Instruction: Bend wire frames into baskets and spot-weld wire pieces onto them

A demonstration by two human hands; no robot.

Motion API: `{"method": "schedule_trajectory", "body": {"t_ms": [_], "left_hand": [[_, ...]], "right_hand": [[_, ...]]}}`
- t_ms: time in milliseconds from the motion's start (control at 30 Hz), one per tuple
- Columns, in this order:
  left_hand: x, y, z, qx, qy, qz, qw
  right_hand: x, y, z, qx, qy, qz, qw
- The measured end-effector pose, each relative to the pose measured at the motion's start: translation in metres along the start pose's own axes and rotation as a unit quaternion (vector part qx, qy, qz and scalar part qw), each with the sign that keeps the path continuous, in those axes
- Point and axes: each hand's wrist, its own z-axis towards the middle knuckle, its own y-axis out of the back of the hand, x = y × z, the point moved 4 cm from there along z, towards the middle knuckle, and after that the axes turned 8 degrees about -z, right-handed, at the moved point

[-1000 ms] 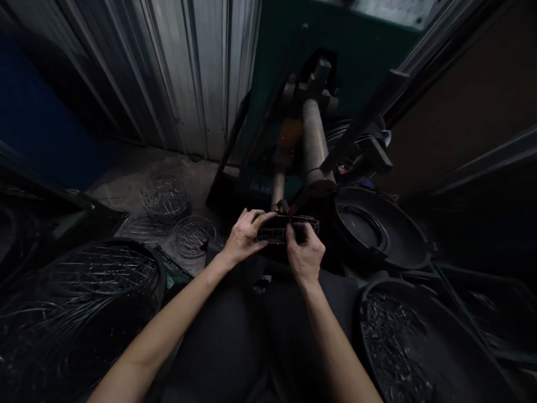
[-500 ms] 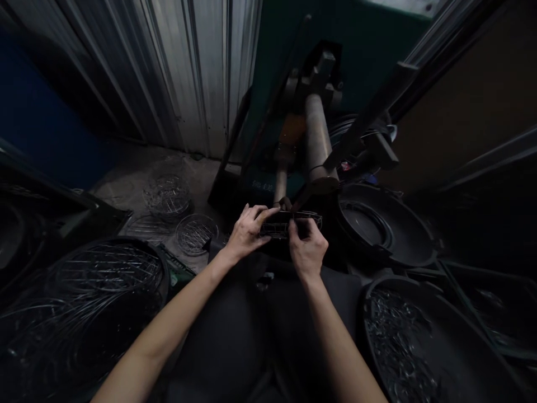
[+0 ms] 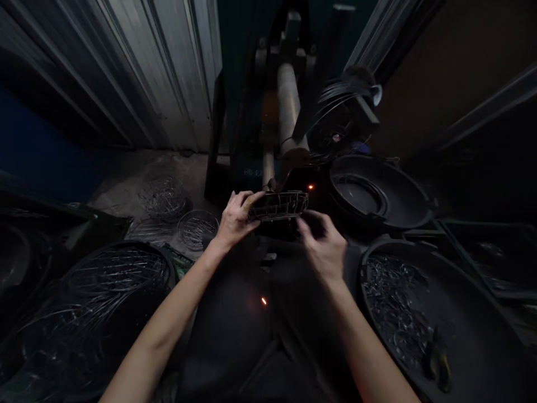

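Note:
My left hand [image 3: 237, 218] grips the left end of a small round wire basket [image 3: 279, 207], thumb below and fingers above. The basket is tilted, its rim against the electrode tip [image 3: 272, 184] of a welding machine [image 3: 289, 95]. My right hand [image 3: 325, 243] is just right of the basket and apart from it, its fingers loosely bent and a little blurred. Nothing shows between its thumb and fingers. One orange spark [image 3: 311, 187] glows beside the machine, another [image 3: 264, 301] over the dark cloth on my lap.
At right, a black tub [image 3: 470, 313] holds small bent wire pieces [image 3: 398, 302] and yellow-handled pliers [image 3: 440, 364]. Behind it lies another black tub [image 3: 403, 196] with wire rings. On the left are a tub of long wires [image 3: 121, 268] and round wire baskets [image 3: 197, 229] on the floor.
My right hand has come off the basket and moved right and down. Sparks have appeared. The view has shifted, and my left hand still holds the basket.

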Motion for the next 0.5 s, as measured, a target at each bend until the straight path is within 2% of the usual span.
{"method": "schedule_trajectory", "body": {"t_ms": [67, 133, 167, 233, 300, 333, 400, 500], "left_hand": [[-0.013, 0.001, -0.009, 0.029, 0.006, -0.009, 1.000], [-0.027, -0.005, -0.019, 0.074, 0.016, -0.017, 0.997], [-0.034, -0.011, -0.023, 0.100, 0.023, -0.020, 0.995], [-0.045, -0.025, -0.029, 0.153, 0.033, -0.020, 0.988], [-0.053, -0.039, -0.032, 0.198, 0.038, -0.016, 0.979], [-0.054, -0.044, -0.034, 0.214, 0.036, -0.015, 0.976], [-0.054, -0.048, -0.042, 0.235, 0.024, -0.013, 0.972], [-0.043, -0.043, -0.063, 0.222, 0.032, -0.029, 0.974]], "right_hand": [[-0.038, 0.043, -0.020, -0.006, -0.055, -0.057, 0.997], [-0.093, 0.086, -0.042, -0.017, -0.145, -0.177, 0.973], [-0.125, 0.106, -0.053, -0.009, -0.207, -0.248, 0.946], [-0.185, 0.130, -0.078, 0.086, -0.305, -0.367, 0.875], [-0.233, 0.137, -0.103, 0.208, -0.348, -0.408, 0.818], [-0.250, 0.136, -0.114, 0.249, -0.355, -0.405, 0.805], [-0.269, 0.130, -0.130, 0.282, -0.357, -0.380, 0.806], [-0.280, 0.125, -0.139, 0.274, -0.358, -0.352, 0.820]]}}
